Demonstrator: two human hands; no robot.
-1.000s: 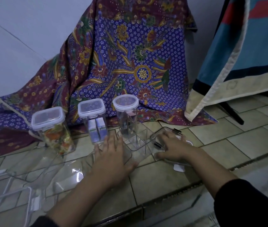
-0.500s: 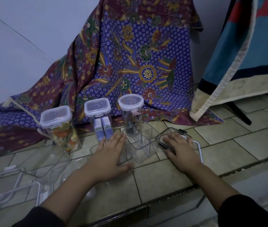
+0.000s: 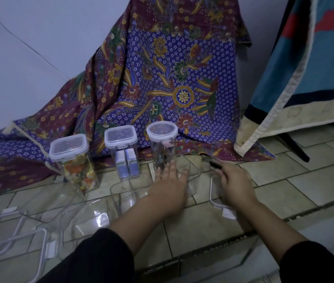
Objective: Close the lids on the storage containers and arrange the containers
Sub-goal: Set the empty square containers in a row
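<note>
head view, floor inventory: three lidded containers (image 3: 121, 152) lined along patterned cloth (image 3: 174, 82); left hand (image 3: 170, 184) spread flat over an open clear container (image 3: 182, 176); right hand (image 3: 235, 184) curled on its loose lid (image 3: 216, 201). step: lidding; next, seat lid squarely, press.

A home: tiled floor (image 3: 297, 180), batik cloth (image 3: 172, 78) draped against a wall.

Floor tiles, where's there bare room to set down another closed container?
Bare tiles lie right of the right hand, toward the hanging blanket. Another free patch sits between both forearms, nearest the person. Crowded: the left, with empty clear tubs and loose lids, and the row of lidded containers against the batik cloth.
</note>
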